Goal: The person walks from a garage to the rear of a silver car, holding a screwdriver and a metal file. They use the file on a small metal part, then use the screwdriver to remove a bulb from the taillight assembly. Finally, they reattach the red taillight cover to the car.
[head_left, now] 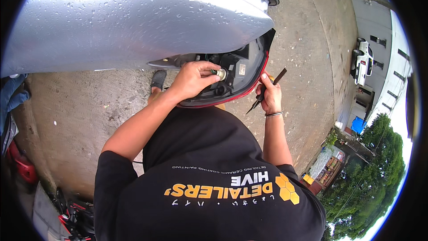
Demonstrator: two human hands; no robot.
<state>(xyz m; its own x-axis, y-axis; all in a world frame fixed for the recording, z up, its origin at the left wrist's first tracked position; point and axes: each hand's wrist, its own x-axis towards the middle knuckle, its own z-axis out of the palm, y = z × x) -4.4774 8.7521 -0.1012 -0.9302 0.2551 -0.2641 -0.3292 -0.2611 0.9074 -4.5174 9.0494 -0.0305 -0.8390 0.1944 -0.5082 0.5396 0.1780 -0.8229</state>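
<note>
A car tail light [241, 69] with a red outer rim sits off the silver car body [147, 22], its dark inner side facing up. My left hand [194, 79] pinches a round, pale bulb socket [221, 74] with green wires at the housing; whether it is seated cannot be told. My right hand [270, 94] grips the red rim at the right, thumb on the edge. In the same hand is a dark screwdriver [280, 76], its thin shaft pointing down and left. The fingers beneath the rim are partly hidden.
Water drops cover the silver panel above my hands. Wet concrete ground [307, 62] lies around. A sandalled foot [158, 80] shows beyond my left forearm. A motorcycle [76, 221] is at lower left, a white vehicle [364, 62] far right.
</note>
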